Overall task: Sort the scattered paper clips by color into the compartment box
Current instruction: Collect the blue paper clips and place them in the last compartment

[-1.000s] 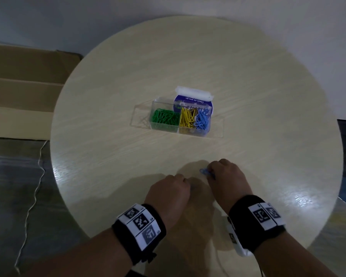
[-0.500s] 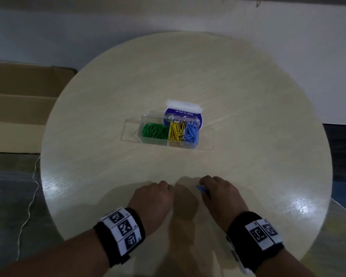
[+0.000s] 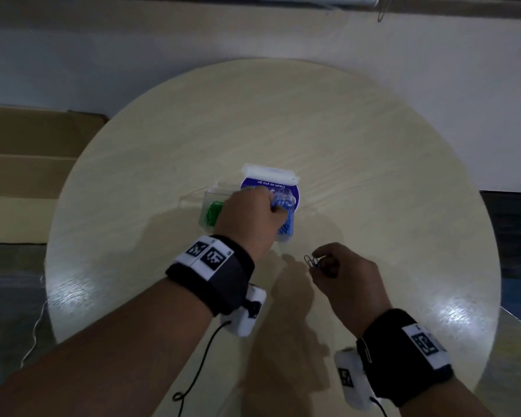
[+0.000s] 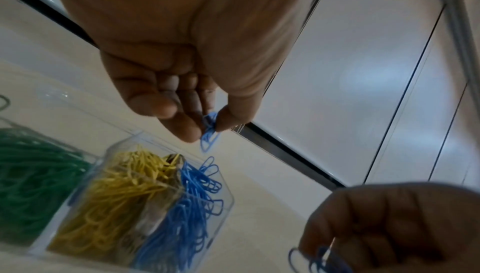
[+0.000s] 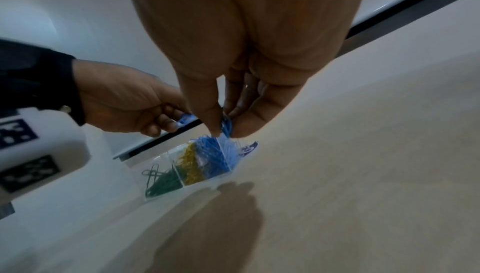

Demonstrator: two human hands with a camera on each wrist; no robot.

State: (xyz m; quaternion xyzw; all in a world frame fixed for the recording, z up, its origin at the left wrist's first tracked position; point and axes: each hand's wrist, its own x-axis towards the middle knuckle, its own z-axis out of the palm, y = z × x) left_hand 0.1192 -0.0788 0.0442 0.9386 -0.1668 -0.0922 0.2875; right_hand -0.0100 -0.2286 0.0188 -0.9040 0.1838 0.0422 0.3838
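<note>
Where wall [image 3: 73,55] meets floor, round wood table [image 3: 373,176] w/ cardboard [image 3: 21,164] beside.

A clear compartment box [image 3: 206,203] is sitting at the table's centre, holding green [image 4: 31,172], yellow [image 4: 116,193] and blue clips [image 4: 187,205] from nine toward three o'clock; more blue clips [image 4: 209,133] are hanging pinched above it.

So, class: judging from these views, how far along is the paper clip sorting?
Nearly finished. Done: the compartment box holds separate green, yellow and blue piles. In hand: the left hand pinches blue clips above the blue section; the right hand pinches more blue clips. Left: dropping both. No loose clips show on the table.
</note>
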